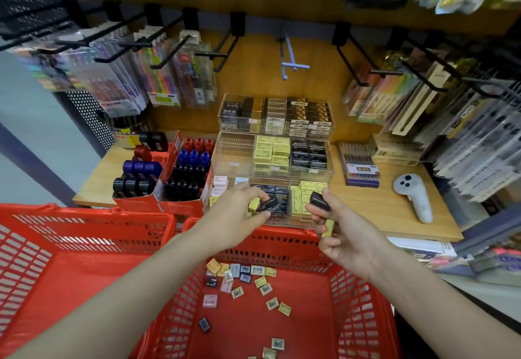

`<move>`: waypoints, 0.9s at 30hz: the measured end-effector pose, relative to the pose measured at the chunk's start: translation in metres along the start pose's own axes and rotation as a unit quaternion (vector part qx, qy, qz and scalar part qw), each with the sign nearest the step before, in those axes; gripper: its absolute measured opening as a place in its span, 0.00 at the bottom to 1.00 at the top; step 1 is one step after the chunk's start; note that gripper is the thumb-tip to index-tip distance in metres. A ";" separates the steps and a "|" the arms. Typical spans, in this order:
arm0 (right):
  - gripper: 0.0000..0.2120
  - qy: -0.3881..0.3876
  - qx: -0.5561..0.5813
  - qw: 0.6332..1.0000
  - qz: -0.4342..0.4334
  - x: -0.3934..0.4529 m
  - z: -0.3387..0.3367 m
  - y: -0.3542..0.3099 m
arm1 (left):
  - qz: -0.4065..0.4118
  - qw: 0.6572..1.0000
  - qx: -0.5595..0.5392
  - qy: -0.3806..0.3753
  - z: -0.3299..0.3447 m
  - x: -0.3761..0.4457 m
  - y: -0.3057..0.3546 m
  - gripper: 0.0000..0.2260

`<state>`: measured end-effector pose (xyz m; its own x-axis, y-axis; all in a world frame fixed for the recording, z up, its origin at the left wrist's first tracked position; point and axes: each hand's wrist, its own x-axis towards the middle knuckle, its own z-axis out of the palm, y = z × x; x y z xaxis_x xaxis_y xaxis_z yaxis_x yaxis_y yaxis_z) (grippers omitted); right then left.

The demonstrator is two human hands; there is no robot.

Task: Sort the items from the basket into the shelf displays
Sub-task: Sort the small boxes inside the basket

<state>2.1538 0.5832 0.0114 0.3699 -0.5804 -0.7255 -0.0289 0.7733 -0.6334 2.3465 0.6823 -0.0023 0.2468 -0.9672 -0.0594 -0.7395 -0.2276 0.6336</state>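
The red plastic mesh basket (352,316) at 6 o'clock contains scattered small yellow, pink and black boxes (255,279). Beyond it, the left hand (239,214) pinches a small black box (270,205) and a yellow box at the lowest tier of the clear acrylic tiered display (275,158) at 12 o'clock. The right hand (342,231) grips another black box (320,201) and a yellow box (328,228). A white handheld controller (414,197) lies at 2 o'clock.
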 end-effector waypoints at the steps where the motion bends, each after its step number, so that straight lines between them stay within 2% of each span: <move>1: 0.22 0.000 -0.011 1.000 -0.006 0.000 -0.002 0.001 | -0.003 1.000 0.005 -0.002 0.000 0.000 -0.002 0.13; 5: 0.24 0.044 -0.110 0.991 -0.064 0.003 -0.012 0.003 | -0.040 0.999 0.025 -0.003 0.003 0.007 -0.013 0.14; 9: 0.17 0.119 -0.258 0.946 -0.156 0.009 -0.021 -0.005 | -0.068 0.996 0.060 -0.025 0.017 0.024 -0.026 0.12; 11: 0.13 0.110 -0.275 0.932 -0.208 0.014 -0.021 -0.011 | -0.066 0.993 0.085 -0.042 0.025 0.036 -0.027 0.13; 13: 0.17 0.086 -0.329 0.906 -0.252 0.021 -0.020 -0.017 | -0.064 0.990 0.116 -0.056 0.030 0.049 -0.027 0.15; 14: 0.18 0.081 -0.376 0.883 -0.268 0.027 -0.019 -0.019 | -0.063 0.987 0.133 -0.064 0.032 0.056 -0.028 0.16; 18: 0.09 0.063 -0.545 0.781 -0.297 0.050 -0.010 -0.027 | -0.045 0.980 0.179 -0.078 0.038 0.075 -0.033 0.16; 22: 0.08 0.030 -0.650 0.682 -0.335 0.073 0.012 -0.026 | -0.021 0.972 0.214 -0.091 0.043 0.086 -0.039 0.15; 27: 0.10 0.042 -0.752 0.557 -0.349 0.094 0.038 -0.020 | 0.008 0.955 0.279 -0.104 0.047 0.091 -0.040 0.14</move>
<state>2.2240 0.5229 -0.0342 0.7358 -0.6646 -0.1303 -0.6743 -0.7009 -0.2326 2.3694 0.5985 -0.0694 0.1461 -0.9595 -0.2410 -0.9749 -0.1810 0.1295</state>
